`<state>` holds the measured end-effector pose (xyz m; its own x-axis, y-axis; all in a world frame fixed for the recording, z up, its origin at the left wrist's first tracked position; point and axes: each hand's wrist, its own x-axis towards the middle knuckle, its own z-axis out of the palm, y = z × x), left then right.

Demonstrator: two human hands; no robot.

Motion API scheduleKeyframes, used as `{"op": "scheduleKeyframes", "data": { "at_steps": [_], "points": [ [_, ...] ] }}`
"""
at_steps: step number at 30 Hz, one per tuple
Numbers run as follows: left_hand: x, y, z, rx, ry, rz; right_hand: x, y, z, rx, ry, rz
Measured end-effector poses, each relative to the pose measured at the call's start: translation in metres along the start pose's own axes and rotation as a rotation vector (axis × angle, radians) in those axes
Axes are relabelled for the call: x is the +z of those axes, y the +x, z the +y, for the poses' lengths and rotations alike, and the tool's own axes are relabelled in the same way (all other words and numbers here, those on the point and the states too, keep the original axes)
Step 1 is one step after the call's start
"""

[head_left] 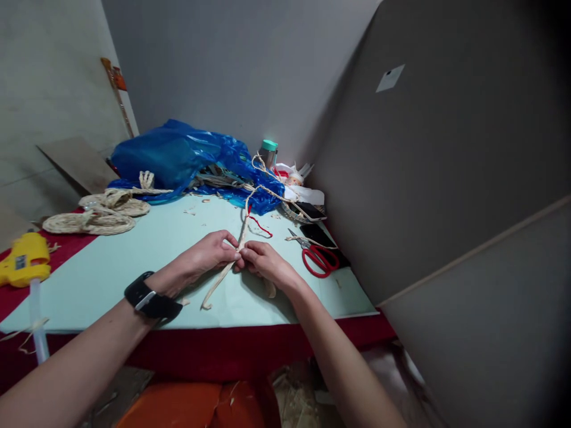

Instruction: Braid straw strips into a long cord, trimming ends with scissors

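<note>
Over the middle of the pale green board, my left hand [218, 249] and my right hand [265, 261] meet, both pinching a braided straw cord [244, 229]. From the fingers the braid runs away toward the blue bag, and a red string [261, 226] is tied around it. One loose strand [216, 288] trails down on the near side, below my left hand. Another strand end [270, 289] pokes out under my right hand. The exact spot where the fingertips press is partly hidden. A black watch is on my left wrist.
Red-handled scissors [320, 260] and a dark phone [317, 235] lie to the right. A blue plastic bag [178, 154] with straw sits behind. Coiled braids [89, 223] and a yellow glue gun [27, 261] are at left. A grey partition [446, 148] closes the right side.
</note>
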<state>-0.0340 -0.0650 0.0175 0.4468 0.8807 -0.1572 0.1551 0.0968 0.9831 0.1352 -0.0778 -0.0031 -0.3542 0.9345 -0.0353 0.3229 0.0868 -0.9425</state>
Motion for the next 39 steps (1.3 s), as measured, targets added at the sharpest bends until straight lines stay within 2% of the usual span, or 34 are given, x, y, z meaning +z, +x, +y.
{"op": "scheduleKeyframes", "data": {
  "at_steps": [3, 6, 11, 14, 17, 21, 26, 28, 33, 36, 39],
  "points": [
    [-0.004, -0.001, 0.002, 0.047, 0.097, 0.005, 0.001, -0.001, -0.001, -0.032, -0.044, 0.032],
    [-0.006, 0.000, 0.002, 0.081, 0.254, 0.018, 0.003, -0.002, -0.002, -0.055, -0.113, 0.119],
    [0.003, -0.007, 0.011, 0.151, 0.725, 0.169, 0.007, -0.005, -0.002, -0.077, -0.267, 0.269],
    [0.011, -0.015, 0.016, 0.175, 0.987, 0.228, 0.009, -0.004, 0.000, -0.063, -0.225, 0.305],
    [0.017, -0.020, 0.016, 0.192, 1.147, 0.306, 0.012, -0.002, 0.002, -0.048, -0.189, 0.323],
    [0.020, -0.022, 0.017, 0.154, 1.099, 0.352, 0.015, -0.001, 0.002, -0.034, -0.145, 0.318],
    [0.031, -0.027, 0.012, 0.114, 0.947, 0.396, 0.014, 0.000, 0.005, -0.015, 0.030, 0.270],
    [0.039, -0.032, 0.003, 0.146, 1.031, 0.392, 0.012, 0.000, 0.005, -0.006, 0.094, 0.249],
    [0.058, -0.048, -0.015, 0.183, 1.307, 0.278, 0.007, -0.003, 0.003, 0.033, 0.459, 0.125],
    [0.055, -0.052, -0.010, 0.234, 1.311, 0.247, 0.007, -0.004, 0.002, 0.021, 0.507, 0.159],
    [0.039, -0.044, 0.002, 0.348, 1.096, 0.315, 0.009, -0.004, 0.002, 0.015, 0.540, 0.165]
  ]
}}
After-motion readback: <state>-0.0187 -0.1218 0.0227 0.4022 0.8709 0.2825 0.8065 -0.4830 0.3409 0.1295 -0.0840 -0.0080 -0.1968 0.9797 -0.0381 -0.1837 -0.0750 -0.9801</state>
